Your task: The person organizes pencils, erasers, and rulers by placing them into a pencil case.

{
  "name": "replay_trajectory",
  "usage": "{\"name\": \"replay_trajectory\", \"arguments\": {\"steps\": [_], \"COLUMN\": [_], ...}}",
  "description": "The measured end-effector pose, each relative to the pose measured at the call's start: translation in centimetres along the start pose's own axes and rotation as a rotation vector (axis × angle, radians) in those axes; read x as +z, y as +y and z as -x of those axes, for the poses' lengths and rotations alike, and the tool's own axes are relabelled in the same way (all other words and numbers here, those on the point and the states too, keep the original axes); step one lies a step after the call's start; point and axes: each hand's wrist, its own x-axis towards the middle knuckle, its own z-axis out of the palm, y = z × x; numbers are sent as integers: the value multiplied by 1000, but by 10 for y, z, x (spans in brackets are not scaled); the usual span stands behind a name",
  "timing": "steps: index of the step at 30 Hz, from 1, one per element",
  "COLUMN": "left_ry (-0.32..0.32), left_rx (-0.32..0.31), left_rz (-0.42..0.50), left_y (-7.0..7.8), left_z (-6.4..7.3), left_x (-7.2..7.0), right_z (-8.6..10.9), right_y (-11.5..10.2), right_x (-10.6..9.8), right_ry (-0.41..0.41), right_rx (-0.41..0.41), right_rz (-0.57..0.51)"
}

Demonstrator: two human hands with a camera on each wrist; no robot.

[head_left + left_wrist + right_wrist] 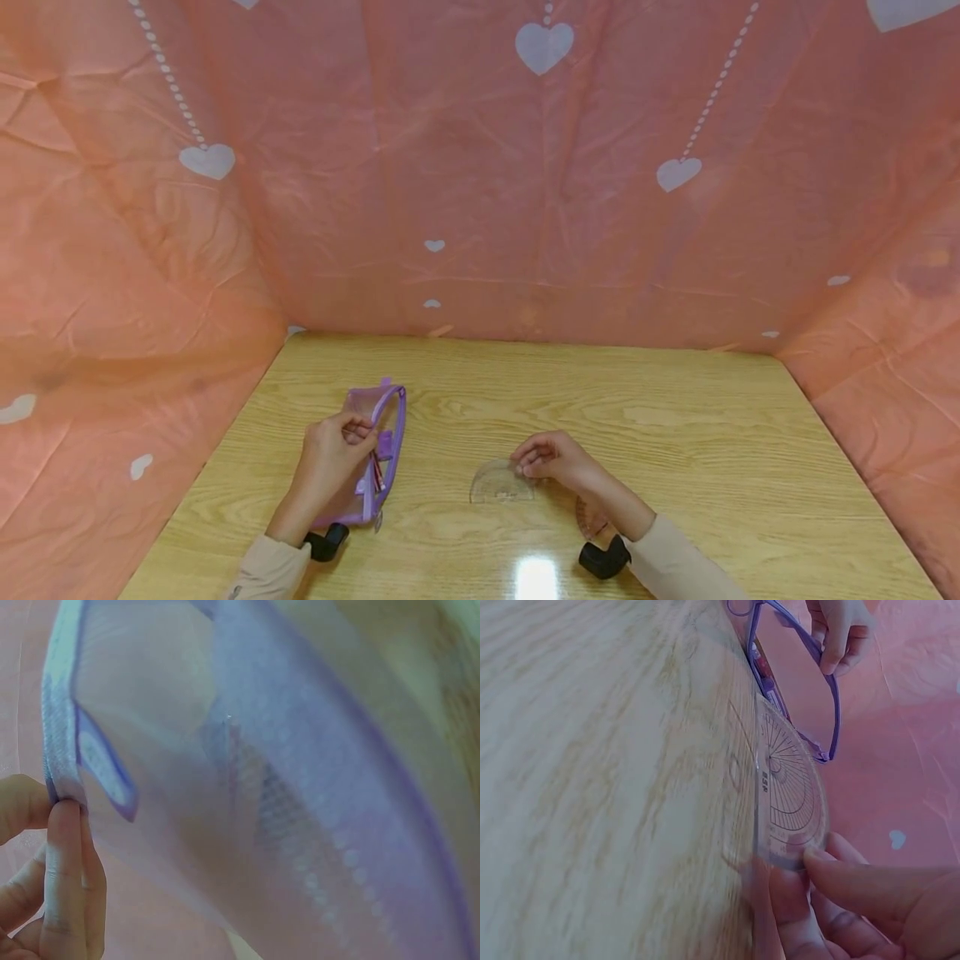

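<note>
My left hand (333, 458) pinches the zipper edge of a purple mesh pencil case (360, 500), lifting that edge so the mouth gapes. Through the see-through side, slim red pencil-like items (377, 471) show inside. In the left wrist view, my fingers (64, 877) grip the pale zipper band (60, 727) at the left. My right hand (558, 458) holds a clear protractor (501, 483) by its right end, between thumb and fingers. The right wrist view shows the protractor (791, 787) upright at the table surface, its curved scale facing the camera.
A second, reddish protractor (590, 518) lies on the wooden table (675, 417), partly under the right forearm. Pink cloth (480, 167) with white hearts walls off the back and both sides. Black wrist cameras (603, 558) sit on both wrists.
</note>
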Motion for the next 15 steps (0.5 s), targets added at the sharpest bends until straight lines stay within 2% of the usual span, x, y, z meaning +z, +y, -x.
{"name": "replay_trajectory", "arguments": {"steps": [15], "left_ry": [-8], "left_rx": [7], "left_rz": [-7], "left_y": [1], "left_z": [1], "left_x": [-1], "right_z": [-6], "right_y": [-1], "right_x": [1], "right_ry": [34], "right_rx": [23], "right_rz": [-70]}}
